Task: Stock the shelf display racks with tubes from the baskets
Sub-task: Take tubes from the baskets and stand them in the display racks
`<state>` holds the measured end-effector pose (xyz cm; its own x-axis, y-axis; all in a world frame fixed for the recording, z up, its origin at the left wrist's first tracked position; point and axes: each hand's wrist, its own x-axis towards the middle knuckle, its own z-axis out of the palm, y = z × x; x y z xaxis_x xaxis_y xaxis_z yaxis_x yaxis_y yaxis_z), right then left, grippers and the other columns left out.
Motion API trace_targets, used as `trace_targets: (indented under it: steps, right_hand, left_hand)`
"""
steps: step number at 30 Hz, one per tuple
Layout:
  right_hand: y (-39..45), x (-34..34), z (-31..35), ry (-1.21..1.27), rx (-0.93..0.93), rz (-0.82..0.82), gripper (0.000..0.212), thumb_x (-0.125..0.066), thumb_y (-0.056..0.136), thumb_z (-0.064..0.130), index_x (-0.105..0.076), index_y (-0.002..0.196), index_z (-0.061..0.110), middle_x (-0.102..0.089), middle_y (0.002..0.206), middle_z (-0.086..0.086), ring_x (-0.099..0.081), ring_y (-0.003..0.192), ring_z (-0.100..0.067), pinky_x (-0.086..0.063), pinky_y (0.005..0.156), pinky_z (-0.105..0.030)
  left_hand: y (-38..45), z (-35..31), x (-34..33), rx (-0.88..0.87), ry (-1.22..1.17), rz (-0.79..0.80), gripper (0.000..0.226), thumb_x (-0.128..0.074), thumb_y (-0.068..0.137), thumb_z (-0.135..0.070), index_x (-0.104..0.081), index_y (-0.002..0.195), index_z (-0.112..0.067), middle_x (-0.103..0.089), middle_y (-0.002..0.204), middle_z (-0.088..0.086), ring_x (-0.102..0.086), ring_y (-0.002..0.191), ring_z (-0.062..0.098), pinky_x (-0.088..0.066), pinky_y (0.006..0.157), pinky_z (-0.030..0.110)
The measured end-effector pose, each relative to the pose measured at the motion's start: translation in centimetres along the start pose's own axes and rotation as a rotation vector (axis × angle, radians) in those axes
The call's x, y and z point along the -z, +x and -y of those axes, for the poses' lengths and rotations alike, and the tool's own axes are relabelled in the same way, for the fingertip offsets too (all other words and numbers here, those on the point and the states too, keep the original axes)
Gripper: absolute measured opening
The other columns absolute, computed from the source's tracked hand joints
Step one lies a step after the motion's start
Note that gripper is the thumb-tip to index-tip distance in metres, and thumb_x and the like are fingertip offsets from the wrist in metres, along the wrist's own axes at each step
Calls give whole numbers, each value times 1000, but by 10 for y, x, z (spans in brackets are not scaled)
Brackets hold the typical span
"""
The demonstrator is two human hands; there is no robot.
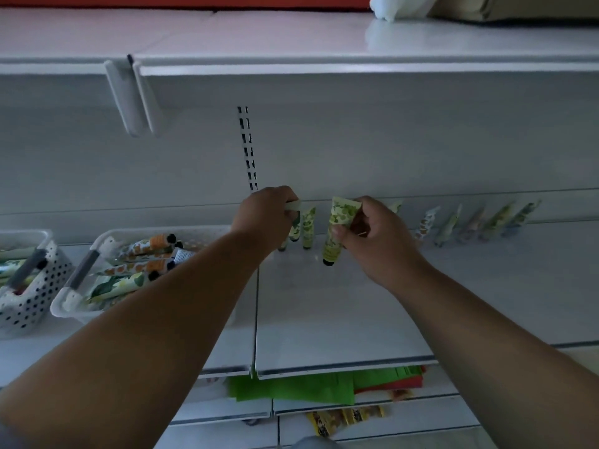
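My right hand (pixel 376 241) grips a green tube (pixel 337 231) just right of the standing tubes (pixel 308 226), my left hand (pixel 265 218) pinching one's top there; a clumsy placement could topple that leaning row.

Dim light falls on white metal shelves (pixel 340 306) with a slotted upright (pixel 247 147); an orange wall (pixel 181 1) shows above.

Glossy plastic tube (pixel 337 230); perforated plastic basket (pixel 35 286); smooth shelf (pixel 356 319).
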<state>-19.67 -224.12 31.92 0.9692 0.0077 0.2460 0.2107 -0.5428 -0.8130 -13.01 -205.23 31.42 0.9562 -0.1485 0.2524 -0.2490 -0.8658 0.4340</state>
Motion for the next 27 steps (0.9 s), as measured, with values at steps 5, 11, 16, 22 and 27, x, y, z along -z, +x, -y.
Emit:
trace_targets:
  steps: [5,11,16,22,27]
  right_hand:
    - [-1,2,0,2,18,9,21,-68,83,36,-58,95,22,-68,86,1,-65,81,-21,-55,75,-49]
    - [-3,9,-6,10,5,-13,19,-71,85,26,-62,100,20,-69,89,3,-66,83,-17,-55,78,-47]
    - [-8,11,-11,16,-14,-16,16,-71,85,26,-63,97,20,-70,88,3,-66,84,-16,-55,79,-46]
    - [-10,12,-15,40,-12,0,21,-69,82,37,-61,97,24,-70,90,1,-66,87,-20,-55,79,-50]
    - [-9,12,-17,43,-14,-2,17,-70,84,31,-61,97,24,-70,89,4,-67,86,-16,-55,79,-48]
  left_hand:
    - [4,-3,-4,-25,18,-3,15,-58,87,-19,-64,101,-22,-65,94,0,-56,82,18,-39,66,26]
    - [7,-4,-5,-26,27,-22,16,-57,88,-19,-64,103,-20,-65,94,1,-54,82,18,-38,65,27]
    - [9,4,-3,4,42,-35,16,-58,89,-20,-63,103,-20,-65,93,2,-52,79,18,-35,63,26]
    - [15,4,-1,48,12,-17,14,-57,87,-19,-64,99,-20,-64,87,1,-57,78,21,-41,61,27]
    - [17,3,-4,4,55,-16,13,-56,87,-18,-63,98,-20,-64,87,0,-54,77,18,-34,58,25]
